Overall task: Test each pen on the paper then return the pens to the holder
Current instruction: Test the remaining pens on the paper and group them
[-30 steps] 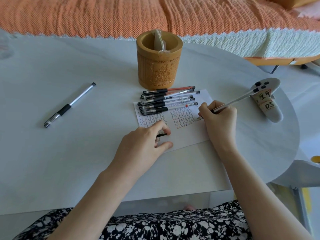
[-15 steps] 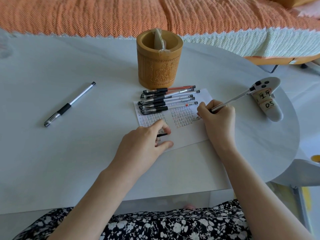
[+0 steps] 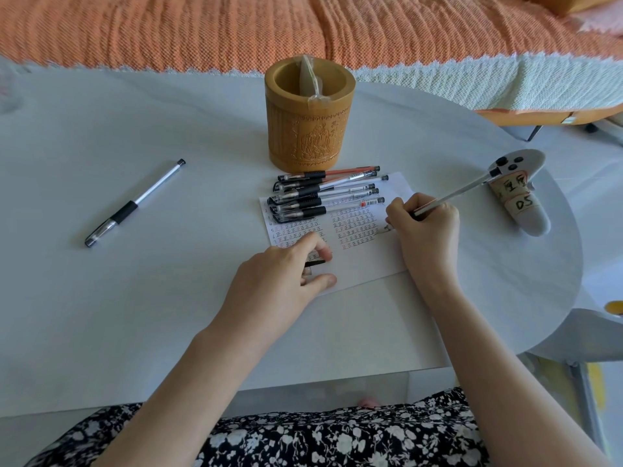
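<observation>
Pen in use: centre-right of frame, clamped in the curled fingers of the right hand; the barrel sticks out above the knuckles.
Axis: tip down-left on the paper, rear end up-right over the white controller.
Left hand: on the paper's lower left, fingers curled, pinching a slim black piece.
Row of pens: side by side across the paper's top edge, capped ends left.
Single pen: left of frame, lying diagonally.
Bamboo holder: upright, just above the row.
Surface: white table; orange bedspread along the top.
</observation>
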### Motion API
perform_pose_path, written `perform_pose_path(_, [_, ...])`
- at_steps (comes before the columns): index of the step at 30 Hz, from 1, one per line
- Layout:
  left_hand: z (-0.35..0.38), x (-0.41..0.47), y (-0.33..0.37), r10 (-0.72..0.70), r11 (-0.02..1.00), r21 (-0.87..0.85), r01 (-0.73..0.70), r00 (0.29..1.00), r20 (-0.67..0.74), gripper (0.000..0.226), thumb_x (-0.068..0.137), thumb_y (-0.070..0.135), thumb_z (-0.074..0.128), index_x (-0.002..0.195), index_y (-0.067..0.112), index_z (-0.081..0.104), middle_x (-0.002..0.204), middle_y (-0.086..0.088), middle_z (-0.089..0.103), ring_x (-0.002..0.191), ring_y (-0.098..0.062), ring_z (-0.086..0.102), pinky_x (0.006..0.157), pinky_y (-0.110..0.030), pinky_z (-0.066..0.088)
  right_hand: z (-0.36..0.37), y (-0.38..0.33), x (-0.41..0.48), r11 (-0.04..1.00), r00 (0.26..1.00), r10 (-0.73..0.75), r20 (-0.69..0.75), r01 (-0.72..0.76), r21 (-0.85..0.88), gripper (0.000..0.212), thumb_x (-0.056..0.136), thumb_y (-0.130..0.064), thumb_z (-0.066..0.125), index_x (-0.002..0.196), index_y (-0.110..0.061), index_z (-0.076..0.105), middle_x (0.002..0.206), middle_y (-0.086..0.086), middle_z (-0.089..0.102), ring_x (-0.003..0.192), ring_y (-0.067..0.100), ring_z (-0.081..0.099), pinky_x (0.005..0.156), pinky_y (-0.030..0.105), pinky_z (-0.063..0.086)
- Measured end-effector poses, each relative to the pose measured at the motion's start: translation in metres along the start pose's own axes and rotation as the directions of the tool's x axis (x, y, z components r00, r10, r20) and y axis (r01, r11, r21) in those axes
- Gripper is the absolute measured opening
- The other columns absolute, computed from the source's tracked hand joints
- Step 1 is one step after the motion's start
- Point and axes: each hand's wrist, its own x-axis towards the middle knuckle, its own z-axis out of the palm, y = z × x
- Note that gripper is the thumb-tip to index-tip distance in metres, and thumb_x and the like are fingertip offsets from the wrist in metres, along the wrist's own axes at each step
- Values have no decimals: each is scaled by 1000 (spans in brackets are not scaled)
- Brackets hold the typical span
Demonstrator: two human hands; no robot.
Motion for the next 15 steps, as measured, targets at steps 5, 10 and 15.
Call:
perform_pose_path(5, [0,0,0,0,1000,0,0,1000,0,21,83,50,60,99,39,50,64,18,50,73,-1,56,55,-8,32,2,-1,-1,1000,1000,-14,14,13,22,36,72,-18,55,56,4,32,57,11,27,86,54,55,59,30,22])
perform_pose_path(10, [0,0,0,4,1000,5,-4,1000,-3,22,83,50,59,99,39,50,63,18,49,71,-2,56,54,-9,32,1,-3,-1,1000,1000,-11,22,11,11,33,70,-14,55,52,-8,28,54,2,22,69,51,58,59,29,21])
perform_pose_path(15, [0,0,0,6,1000,8,-6,1000,-6,22,83,50,59,100,39,50,63,18,49,73,-2,57,54,-8,31,1,-5,-3,999,998,17,53,-19,26,34,66,-13,54,50,-17,25,50,-5,18,64,15,35,60,29,22])
